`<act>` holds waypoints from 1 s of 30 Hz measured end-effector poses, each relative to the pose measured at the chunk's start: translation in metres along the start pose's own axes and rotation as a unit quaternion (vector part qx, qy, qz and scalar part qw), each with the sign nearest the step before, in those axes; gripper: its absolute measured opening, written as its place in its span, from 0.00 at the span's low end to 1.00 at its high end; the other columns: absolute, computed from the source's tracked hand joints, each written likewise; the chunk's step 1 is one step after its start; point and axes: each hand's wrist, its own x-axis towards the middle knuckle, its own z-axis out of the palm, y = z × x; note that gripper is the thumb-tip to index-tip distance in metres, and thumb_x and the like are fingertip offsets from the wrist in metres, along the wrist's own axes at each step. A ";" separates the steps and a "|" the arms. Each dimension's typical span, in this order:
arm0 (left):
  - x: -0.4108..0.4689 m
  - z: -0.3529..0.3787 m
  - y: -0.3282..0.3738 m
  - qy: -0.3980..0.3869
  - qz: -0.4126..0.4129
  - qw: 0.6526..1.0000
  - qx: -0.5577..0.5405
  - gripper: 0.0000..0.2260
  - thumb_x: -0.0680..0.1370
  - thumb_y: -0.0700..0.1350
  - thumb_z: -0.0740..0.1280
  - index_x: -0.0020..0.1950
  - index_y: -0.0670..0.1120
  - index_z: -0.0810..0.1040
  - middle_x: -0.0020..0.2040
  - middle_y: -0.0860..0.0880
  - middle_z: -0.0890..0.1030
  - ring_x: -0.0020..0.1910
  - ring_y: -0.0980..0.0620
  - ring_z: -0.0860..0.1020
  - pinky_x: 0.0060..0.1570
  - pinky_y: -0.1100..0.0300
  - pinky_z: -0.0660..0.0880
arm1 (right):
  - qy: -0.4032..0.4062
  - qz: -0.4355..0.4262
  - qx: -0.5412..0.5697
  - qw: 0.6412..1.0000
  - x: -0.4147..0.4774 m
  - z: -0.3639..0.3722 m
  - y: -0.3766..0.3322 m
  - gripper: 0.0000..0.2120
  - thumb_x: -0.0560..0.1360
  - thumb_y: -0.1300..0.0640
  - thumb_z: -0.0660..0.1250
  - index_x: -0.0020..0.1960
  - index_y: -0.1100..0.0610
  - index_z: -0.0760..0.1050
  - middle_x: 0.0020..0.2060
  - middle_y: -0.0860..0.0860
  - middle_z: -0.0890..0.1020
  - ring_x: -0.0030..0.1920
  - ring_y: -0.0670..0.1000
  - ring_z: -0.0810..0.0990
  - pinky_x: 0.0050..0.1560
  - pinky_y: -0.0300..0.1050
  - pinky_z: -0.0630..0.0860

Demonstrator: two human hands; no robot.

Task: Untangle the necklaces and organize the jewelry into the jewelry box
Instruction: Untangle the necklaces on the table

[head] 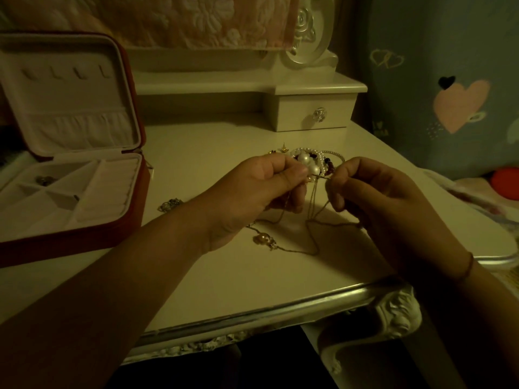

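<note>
The left hand [252, 192] is pinching a thin chain [312, 234] between thumb and curled fingers, and the right hand [379, 209] is pinching it too, just beside the left, with a short stretch pulled taut between them. Loops are hanging down from both grips and trailing onto the table [224, 282], where they are running to a pearl pendant [264, 239]. Just behind the hands a pile of pearls [314, 162] is lying. The box [141, 175] is sitting open well to the left, mostly unfilled.

The risk here is pulling outward too hard, which would likely tighten any knot rather than loosen it, or snap a fine link. The hanging loops are also dangling near the pile, and a careless lift could snag them there.
</note>
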 end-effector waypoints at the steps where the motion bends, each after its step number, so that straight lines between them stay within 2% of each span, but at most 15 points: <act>1: 0.000 0.001 0.000 -0.007 -0.004 1.000 -0.008 0.09 0.81 0.43 0.59 0.43 0.44 0.74 0.33 0.51 0.76 0.33 0.55 0.74 0.37 0.66 0.75 | 0.003 0.002 0.006 1.000 0.000 0.000 -0.001 0.03 0.71 0.60 0.64 0.40 0.58 0.75 0.34 0.52 0.78 0.36 0.48 0.75 0.39 0.35 0.74; 3: -0.002 0.001 0.000 -0.012 -0.007 1.000 -0.009 0.09 0.81 0.43 0.59 0.42 0.46 0.73 0.31 0.51 0.72 0.28 0.57 0.68 0.27 0.69 0.68 | 0.006 0.022 0.042 0.999 0.000 0.002 -0.004 0.03 0.71 0.60 0.66 0.40 0.59 0.74 0.39 0.55 0.79 0.39 0.50 0.77 0.43 0.38 0.77; 4: -0.002 0.002 0.000 -0.009 -0.005 1.000 -0.004 0.08 0.81 0.43 0.59 0.43 0.46 0.73 0.31 0.51 0.70 0.26 0.59 0.65 0.25 0.70 0.64 | 0.006 0.037 0.063 0.997 0.000 0.003 -0.006 0.04 0.71 0.60 0.65 0.40 0.60 0.73 0.39 0.56 0.79 0.38 0.51 0.77 0.42 0.39 0.78; 6: -0.002 0.001 0.002 0.005 0.005 1.000 -0.002 0.04 0.80 0.41 0.60 0.46 0.46 0.73 0.30 0.52 0.68 0.25 0.60 0.62 0.23 0.72 0.62 | 0.011 0.067 0.089 0.994 0.000 0.006 -0.010 0.05 0.68 0.59 0.62 0.40 0.61 0.71 0.36 0.55 0.78 0.33 0.49 0.74 0.35 0.38 0.76; 8: -0.001 0.001 0.003 0.012 0.019 1.000 -0.009 0.03 0.80 0.40 0.61 0.47 0.46 0.72 0.28 0.54 0.68 0.24 0.61 0.62 0.23 0.72 0.61 | 0.014 0.084 0.076 0.994 0.000 0.006 -0.010 0.05 0.67 0.58 0.62 0.39 0.60 0.72 0.33 0.53 0.75 0.29 0.47 0.69 0.29 0.36 0.70; 12: 0.001 -0.003 0.003 0.032 0.045 0.998 -0.018 0.05 0.80 0.38 0.60 0.48 0.45 0.74 0.26 0.57 0.70 0.23 0.61 0.62 0.23 0.72 0.60 | 0.016 0.094 0.005 0.995 -0.001 0.003 -0.006 0.07 0.69 0.56 0.64 0.43 0.59 0.76 0.31 0.50 0.74 0.30 0.47 0.67 0.30 0.37 0.68; 15: 0.003 -0.003 0.004 0.037 0.064 0.997 -0.025 0.05 0.80 0.37 0.59 0.48 0.44 0.74 0.26 0.57 0.71 0.24 0.61 0.63 0.24 0.70 0.60 | 0.004 0.091 -0.024 0.996 -0.003 0.004 -0.005 0.09 0.69 0.56 0.66 0.45 0.59 0.79 0.33 0.52 0.77 0.30 0.48 0.67 0.30 0.37 0.67; 20: 0.000 -0.002 0.005 0.034 0.070 0.997 -0.011 0.06 0.80 0.37 0.60 0.51 0.43 0.76 0.26 0.58 0.72 0.24 0.61 0.63 0.25 0.70 0.60 | 0.006 0.079 -0.026 0.997 -0.004 0.008 -0.007 0.06 0.66 0.57 0.68 0.41 0.57 0.81 0.37 0.56 0.79 0.31 0.51 0.67 0.29 0.36 0.67; 22: -0.003 0.000 0.007 0.040 0.070 0.996 0.024 0.06 0.79 0.37 0.62 0.53 0.41 0.77 0.27 0.59 0.76 0.24 0.63 0.69 0.26 0.73 0.63 | 0.004 0.075 -0.022 0.997 -0.004 0.008 -0.009 0.06 0.66 0.56 0.67 0.39 0.56 0.81 0.37 0.56 0.79 0.31 0.48 0.69 0.30 0.36 0.68; 25: -0.005 0.003 0.006 0.050 0.071 0.994 0.065 0.07 0.77 0.38 0.66 0.53 0.40 0.80 0.27 0.60 0.78 0.25 0.67 0.73 0.28 0.78 0.65 | 0.008 0.069 -0.029 0.997 -0.003 0.006 -0.010 0.08 0.66 0.54 0.67 0.40 0.58 0.80 0.31 0.50 0.78 0.29 0.45 0.70 0.30 0.35 0.70; 30: -0.004 0.003 0.006 0.065 0.043 0.994 0.082 0.05 0.76 0.38 0.66 0.51 0.43 0.80 0.23 0.62 0.75 0.23 0.68 0.72 0.24 0.79 0.63 | 0.025 0.071 -0.026 0.997 -0.003 0.004 -0.008 0.09 0.68 0.54 0.65 0.41 0.60 0.78 0.29 0.48 0.75 0.29 0.45 0.69 0.31 0.36 0.70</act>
